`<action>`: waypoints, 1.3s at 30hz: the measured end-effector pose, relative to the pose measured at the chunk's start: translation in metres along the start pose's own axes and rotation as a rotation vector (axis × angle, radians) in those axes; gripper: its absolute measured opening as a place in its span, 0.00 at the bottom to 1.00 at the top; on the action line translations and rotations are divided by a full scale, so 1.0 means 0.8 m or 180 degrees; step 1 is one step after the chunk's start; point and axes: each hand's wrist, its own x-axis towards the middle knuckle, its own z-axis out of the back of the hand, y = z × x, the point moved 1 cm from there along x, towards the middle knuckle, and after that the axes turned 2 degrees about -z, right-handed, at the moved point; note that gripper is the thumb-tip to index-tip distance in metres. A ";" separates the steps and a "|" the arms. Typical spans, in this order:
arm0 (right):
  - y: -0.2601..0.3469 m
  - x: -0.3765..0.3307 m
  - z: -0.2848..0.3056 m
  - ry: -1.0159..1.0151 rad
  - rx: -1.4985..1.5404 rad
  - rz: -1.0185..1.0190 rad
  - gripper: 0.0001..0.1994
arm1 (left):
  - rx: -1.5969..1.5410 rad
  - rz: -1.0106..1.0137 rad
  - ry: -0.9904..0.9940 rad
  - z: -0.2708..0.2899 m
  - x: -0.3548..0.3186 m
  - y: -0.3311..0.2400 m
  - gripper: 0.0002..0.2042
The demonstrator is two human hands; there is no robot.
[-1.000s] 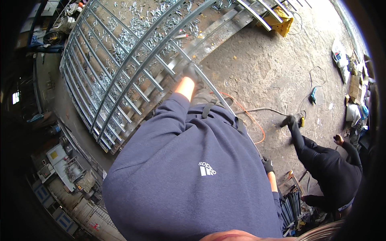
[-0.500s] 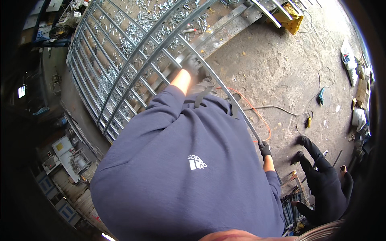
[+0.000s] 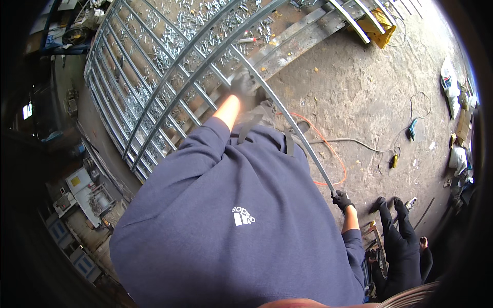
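Swung further along the metal frame [image 3: 169, 77] since the earlier frame, a long curved steel strip [image 3: 287, 120] is gripped near each end by the gloved left hand [image 3: 245, 88] and right hand [image 3: 341, 200]; stiff, springy, sharp-edged, seemingly best held wide apart.

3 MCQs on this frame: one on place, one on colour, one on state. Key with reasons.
1. Where does the orange cable lie?
A. on the concrete floor
B. on the metal frame
C. over the person's shoulder

2. What colour is the sweatshirt?
A. red
B. dark blue
C. white

3. How is the long curved metal bar held?
A. by no hand
B. by one hand only
C. by both gloved hands

Key: 1 A, it runs over the bare floor right of the bar. 2 B, it fills the frame's middle. 3 C, the left hand grips its upper part and the right hand its lower end.
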 end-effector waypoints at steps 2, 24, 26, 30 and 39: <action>-0.007 0.004 0.005 -0.0110 -0.0308 -0.0093 0.09 | 0.0279 -0.0102 -0.0116 0.005 0.018 0.002 0.13; 0.110 0.017 0.010 -0.1204 -0.0255 0.0236 0.29 | 0.4165 -0.1009 -0.0090 0.147 0.225 -0.120 0.33; 0.111 -0.015 0.003 -0.0982 -0.0291 -0.0376 0.28 | 0.4781 -0.0882 -0.0206 0.133 0.203 -0.131 0.36; 0.124 -0.018 -0.009 -0.0972 -0.0286 -0.0363 0.25 | 0.4495 -0.1037 -0.0235 0.118 0.191 -0.140 0.35; 0.121 0.030 0.005 -0.0344 0.0327 -0.0252 0.23 | 0.4695 -0.2035 -0.0396 0.099 0.154 -0.149 0.36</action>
